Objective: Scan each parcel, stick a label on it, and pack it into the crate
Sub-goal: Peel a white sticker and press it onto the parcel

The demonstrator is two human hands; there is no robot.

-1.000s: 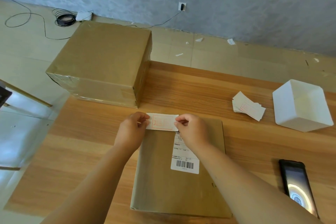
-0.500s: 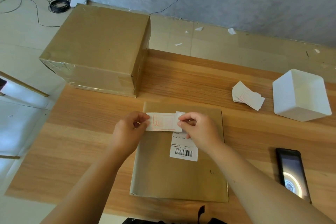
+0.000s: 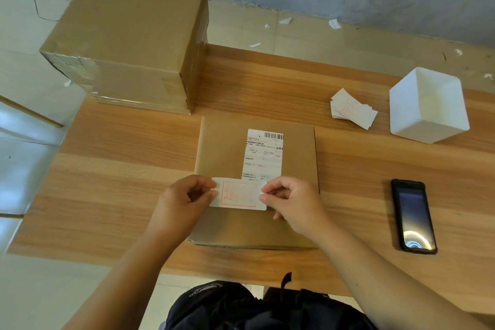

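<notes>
Left hand (image 3: 184,203), right hand (image 3: 294,207): pinch grips

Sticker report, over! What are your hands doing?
Pinching sticker ends: left hand, right hand. Sticker over flat parcel, by its shipping label. Nothing in the way.

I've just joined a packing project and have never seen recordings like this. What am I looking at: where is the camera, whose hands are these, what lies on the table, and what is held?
There is no machine here: a person works with bare hands, and the picture comes from a camera worn on their head, looking forward and down. The left hand and right hand each pinch one end of a white label with red print, over the near part of a flat brown parcel that already carries a barcoded shipping slip. On the wooden table also lie a big taped cardboard box, a stack of spare labels, a white open box and a dark phone.
</notes>
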